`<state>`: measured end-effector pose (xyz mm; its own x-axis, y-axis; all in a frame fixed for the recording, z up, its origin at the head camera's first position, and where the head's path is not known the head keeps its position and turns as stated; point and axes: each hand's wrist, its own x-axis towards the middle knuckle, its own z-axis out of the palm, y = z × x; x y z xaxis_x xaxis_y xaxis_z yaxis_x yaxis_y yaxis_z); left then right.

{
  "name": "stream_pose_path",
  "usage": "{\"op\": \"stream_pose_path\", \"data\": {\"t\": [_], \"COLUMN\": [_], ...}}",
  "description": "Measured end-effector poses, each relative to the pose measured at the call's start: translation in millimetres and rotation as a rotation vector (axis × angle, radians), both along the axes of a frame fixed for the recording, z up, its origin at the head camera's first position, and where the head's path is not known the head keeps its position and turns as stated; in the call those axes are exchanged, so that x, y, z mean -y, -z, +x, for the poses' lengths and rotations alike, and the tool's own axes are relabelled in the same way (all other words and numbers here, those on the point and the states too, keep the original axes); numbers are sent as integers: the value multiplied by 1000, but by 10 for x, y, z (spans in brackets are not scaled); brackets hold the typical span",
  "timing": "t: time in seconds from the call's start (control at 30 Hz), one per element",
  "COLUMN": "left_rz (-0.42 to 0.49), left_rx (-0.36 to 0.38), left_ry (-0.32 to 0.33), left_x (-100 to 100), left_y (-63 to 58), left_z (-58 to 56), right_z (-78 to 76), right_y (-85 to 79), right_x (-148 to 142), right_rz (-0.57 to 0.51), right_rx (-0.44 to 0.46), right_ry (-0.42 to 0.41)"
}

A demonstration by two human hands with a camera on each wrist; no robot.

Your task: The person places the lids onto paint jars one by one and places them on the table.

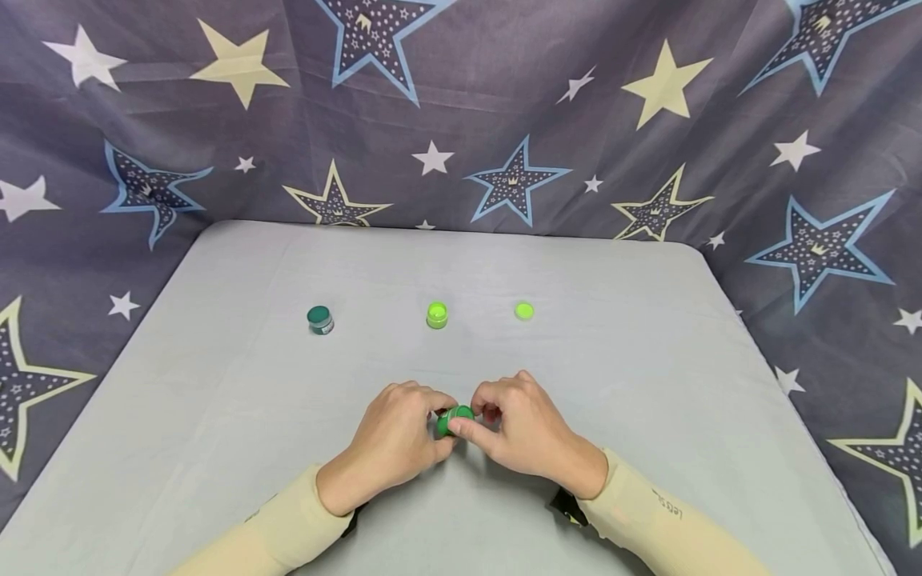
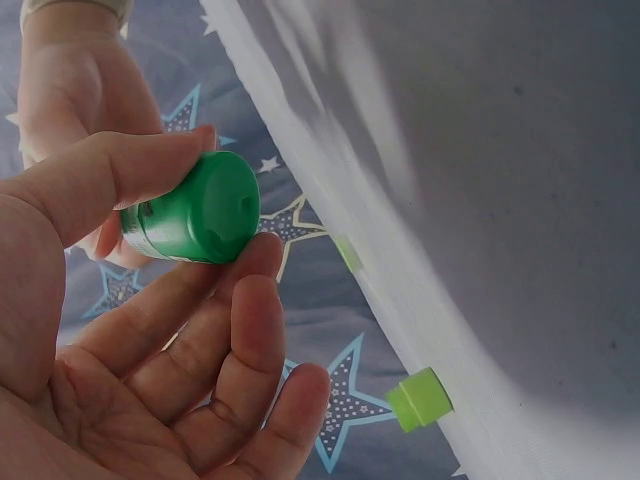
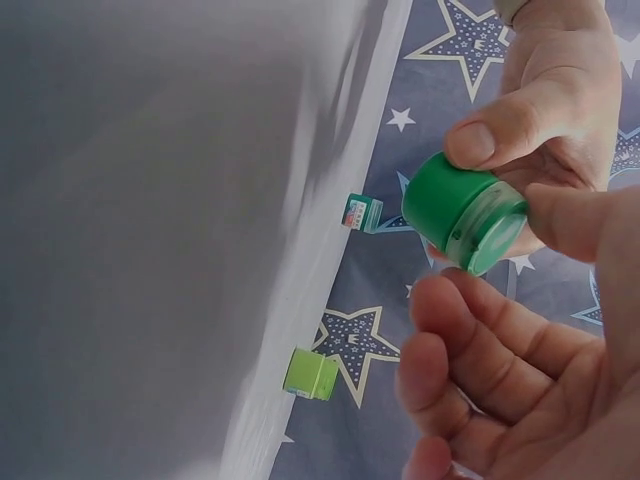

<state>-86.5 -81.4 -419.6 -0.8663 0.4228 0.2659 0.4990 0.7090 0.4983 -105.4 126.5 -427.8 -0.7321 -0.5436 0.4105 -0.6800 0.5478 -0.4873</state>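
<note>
A small green jar [image 1: 455, 419] is held between both hands, tilted on its side above the table. My left hand [image 1: 394, 432] grips its solid green part with thumb and fingers. In the left wrist view a smooth green end of the jar [image 2: 225, 208] faces the camera. My right hand [image 1: 524, 428] pinches the opposite end, its thumb lying along the edge. A translucent band [image 3: 482, 222] circles that end in the right wrist view; I cannot tell whether a lid is on it. The other right fingers curl loosely below.
Beyond the hands stands a lime-green jar [image 1: 437, 316], with a flat lime lid [image 1: 524, 310] lying to its right. A dark teal jar [image 1: 320, 320] stands farther left. Pale grey cloth covers the table [image 1: 612, 336], and a star-patterned curtain [image 1: 461, 112] hangs behind.
</note>
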Motion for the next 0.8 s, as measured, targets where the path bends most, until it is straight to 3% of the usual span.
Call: {"op": "stream_pose_path", "data": {"t": [0.37,0.8], "left_rz": [-12,0], "left_rx": [2,5], "left_ry": [-3,-7], "left_x": [7,8], "left_y": [0,-4], "left_z": [3,1], "right_z": [-4,12], "right_y": [-11,-33], "right_x": [-3,-27], "right_rz": [3,4], "right_rx": [2,42], "right_ry": [-1,-99]}}
